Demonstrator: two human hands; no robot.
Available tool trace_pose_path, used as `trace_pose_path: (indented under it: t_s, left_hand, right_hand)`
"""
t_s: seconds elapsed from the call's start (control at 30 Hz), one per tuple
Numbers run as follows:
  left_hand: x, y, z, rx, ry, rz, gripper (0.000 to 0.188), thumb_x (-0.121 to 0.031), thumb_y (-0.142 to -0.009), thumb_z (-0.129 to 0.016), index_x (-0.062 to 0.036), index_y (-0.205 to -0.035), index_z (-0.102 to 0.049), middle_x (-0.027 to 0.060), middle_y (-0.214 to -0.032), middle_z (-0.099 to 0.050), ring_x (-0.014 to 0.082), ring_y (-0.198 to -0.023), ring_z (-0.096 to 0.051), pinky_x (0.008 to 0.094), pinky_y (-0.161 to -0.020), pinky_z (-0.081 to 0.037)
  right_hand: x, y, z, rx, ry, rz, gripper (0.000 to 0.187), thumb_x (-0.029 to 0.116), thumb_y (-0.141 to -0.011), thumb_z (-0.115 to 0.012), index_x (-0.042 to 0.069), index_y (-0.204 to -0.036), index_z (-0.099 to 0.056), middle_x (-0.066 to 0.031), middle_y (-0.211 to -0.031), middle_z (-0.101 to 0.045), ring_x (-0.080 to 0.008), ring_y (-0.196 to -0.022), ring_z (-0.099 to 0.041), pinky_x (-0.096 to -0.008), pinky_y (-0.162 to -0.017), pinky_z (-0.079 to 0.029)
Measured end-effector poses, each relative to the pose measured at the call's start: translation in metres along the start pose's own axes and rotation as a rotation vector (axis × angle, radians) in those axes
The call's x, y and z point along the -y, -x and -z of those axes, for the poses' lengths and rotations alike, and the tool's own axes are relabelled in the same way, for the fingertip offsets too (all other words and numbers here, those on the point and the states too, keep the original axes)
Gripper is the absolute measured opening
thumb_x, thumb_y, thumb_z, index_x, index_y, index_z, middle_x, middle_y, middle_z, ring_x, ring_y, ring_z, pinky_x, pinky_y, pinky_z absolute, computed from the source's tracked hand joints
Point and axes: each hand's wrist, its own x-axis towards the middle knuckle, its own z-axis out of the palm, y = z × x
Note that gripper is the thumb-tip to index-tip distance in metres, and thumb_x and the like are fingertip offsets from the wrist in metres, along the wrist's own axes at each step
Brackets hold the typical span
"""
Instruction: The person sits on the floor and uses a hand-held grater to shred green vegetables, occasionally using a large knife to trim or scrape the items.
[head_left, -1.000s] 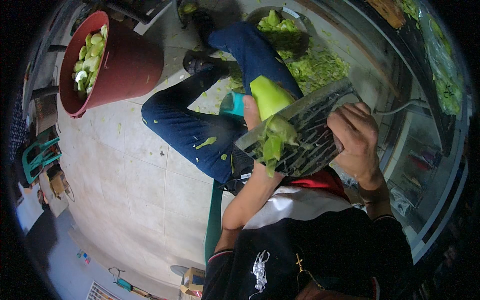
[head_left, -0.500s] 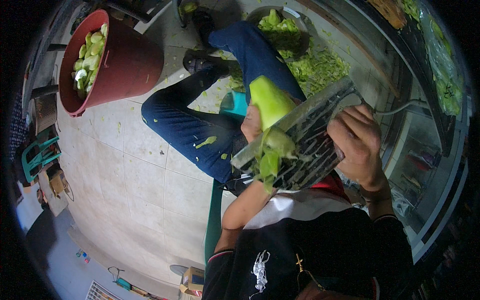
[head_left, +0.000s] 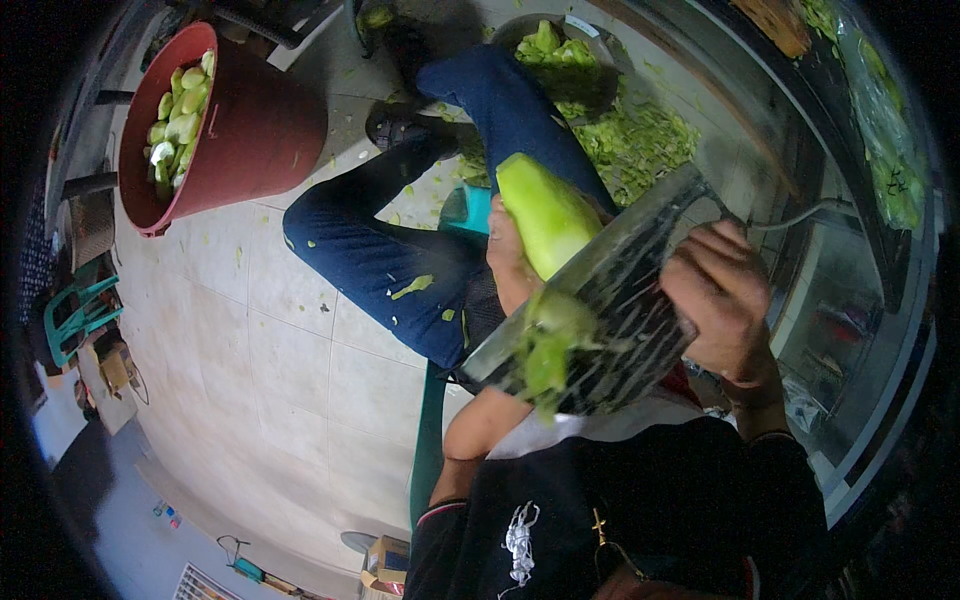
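Note:
My left hand (head_left: 510, 255) is wrapped round a long pale green fruit (head_left: 545, 220), largely peeled, which looks like an unripe papaya. The fruit is tilted above my lap, and the blade covers its near end. My right hand (head_left: 715, 295) is closed on a broad cleaver (head_left: 630, 335), its handle hidden in the fist. Wet streaks mark the blade, which lies slantwise against the near side of the fruit. Green peel (head_left: 550, 350) clings to the blade's face toward its left end. Motion blurs the blade and the peel slightly.
A red bucket (head_left: 255, 130) at the far left holds peeled pale green pieces. Beyond my knee stands a basin (head_left: 610, 75) of green pieces, with peelings (head_left: 645, 150) heaped on the floor beside it. A clear plastic bag (head_left: 885, 140) lies on the dark surface at right.
The cleaver has dropped slightly toward me, and the peel on it has moved down with it. More of the fruit's side shows. My right hand has shifted a little down and right.

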Motion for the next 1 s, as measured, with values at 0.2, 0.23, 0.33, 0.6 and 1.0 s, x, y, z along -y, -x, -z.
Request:
trace_pose_path:
  t_s: [0.2,0.23,0.33,0.6,1.0]
  left_hand:
    - [-0.004,-0.001,0.003,0.022,0.018,-0.028,0.049,-0.054,-0.093,-0.043,-0.0111,-0.114,-0.054,0.0055,-0.103,-0.061,0.0191,-0.088,-0.061,0.0329,-0.077,-0.051]
    - [-0.005,0.000,0.002,0.027,0.011,-0.029,0.049,-0.054,-0.093,-0.043,-0.0110,-0.114,-0.054,0.0054,-0.103,-0.061,0.0189,-0.087,-0.061,0.0328,-0.077,-0.051]
    - [-0.003,0.001,0.003,0.033,-0.016,-0.028,0.048,-0.054,-0.093,-0.043,-0.0110,-0.113,-0.055,0.0052,-0.102,-0.061,0.0185,-0.086,-0.061,0.0324,-0.076,-0.051]
    - [0.000,-0.001,0.000,0.018,-0.030,-0.083,0.047,-0.054,-0.093,-0.042,-0.0113,-0.108,-0.055,0.0046,-0.098,-0.061,0.0179,-0.084,-0.061,0.0321,-0.076,-0.050]
    - [0.024,-0.013,0.042,0.183,0.308,0.187,0.050,-0.051,-0.095,-0.040,-0.0095,-0.119,-0.050,0.0098,-0.106,-0.060,0.0222,-0.092,-0.061,0.0362,-0.083,-0.050]
  right_hand:
    - [0.004,-0.001,-0.004,0.006,0.049,0.060,0.015,0.017,-0.065,-0.061,0.008,-0.070,-0.050,-0.0053,-0.065,-0.046,-0.0230,-0.063,-0.052,-0.0356,-0.061,-0.038]
    - [0.004,-0.002,-0.004,0.006,0.048,0.058,0.014,0.016,-0.065,-0.061,0.008,-0.070,-0.050,-0.0053,-0.066,-0.046,-0.0230,-0.063,-0.052,-0.0357,-0.061,-0.038]
    - [0.002,-0.002,-0.005,-0.012,0.043,0.040,0.017,0.016,-0.064,-0.063,0.007,-0.071,-0.051,-0.0063,-0.066,-0.047,-0.0234,-0.064,-0.053,-0.0358,-0.061,-0.038]
    - [-0.037,0.003,-0.018,-0.055,0.039,-0.258,0.025,0.008,-0.061,-0.071,0.002,-0.076,-0.052,-0.0137,-0.070,-0.051,-0.0334,-0.068,-0.052,-0.0386,-0.064,-0.041]
    - [-0.001,0.004,0.003,-0.050,-0.033,-0.126,0.028,0.018,-0.058,-0.072,0.006,-0.068,-0.048,-0.0082,-0.063,-0.045,-0.0279,-0.061,-0.051,-0.0376,-0.059,-0.038]
